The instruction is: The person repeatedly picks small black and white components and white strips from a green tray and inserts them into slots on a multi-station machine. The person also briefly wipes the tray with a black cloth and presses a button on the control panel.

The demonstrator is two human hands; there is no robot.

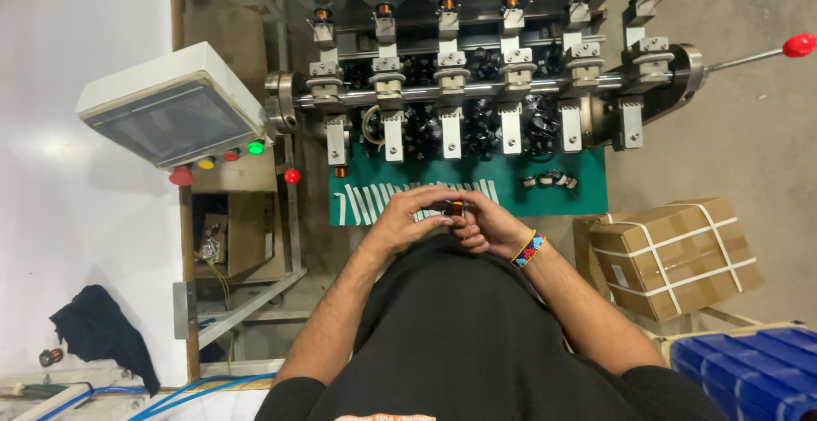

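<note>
A person in a black shirt stands over a green worktop [587, 193], seen from above. At the centre, the left hand [407, 217] and right hand [485, 223] meet, fingers closed together around a small copper-wound coil [454, 208]. A beaded bracelet [528, 249] circles the right wrist. At twelve o'clock sits a winding machine [477, 72] with a row of spindles; its red-knobbed lever [796, 45] points to two o'clock. At ten o'clock is a control box [170, 102] with coloured buttons. At four o'clock rests a strapped cardboard box [672, 255].
</note>
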